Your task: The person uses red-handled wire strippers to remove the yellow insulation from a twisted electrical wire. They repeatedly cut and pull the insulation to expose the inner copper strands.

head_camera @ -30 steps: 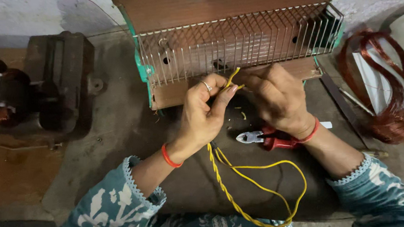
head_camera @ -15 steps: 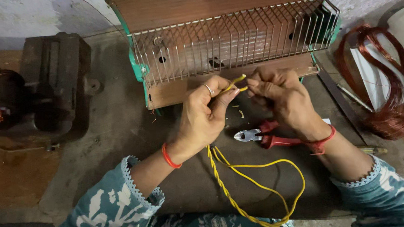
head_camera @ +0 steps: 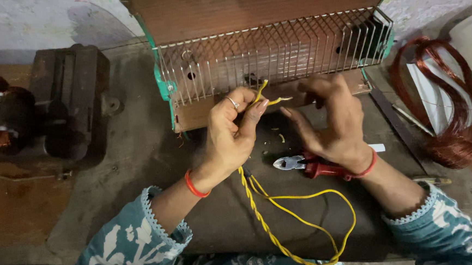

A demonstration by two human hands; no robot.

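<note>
Left hand (head_camera: 230,135) pinched on yellow twisted wire (head_camera: 266,219), right hand (head_camera: 332,125) loose-fingered beside its ends

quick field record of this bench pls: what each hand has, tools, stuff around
left hand: pinches the split ends of a yellow twisted wire
right hand: open, fingers spread beside the wire ends, holding nothing
cutters: red-handled, lying on the bench under the right wrist
heater: wire-grilled, green-edged, just behind both hands
vise: dark metal, far left
copper wire coil: far right
</note>
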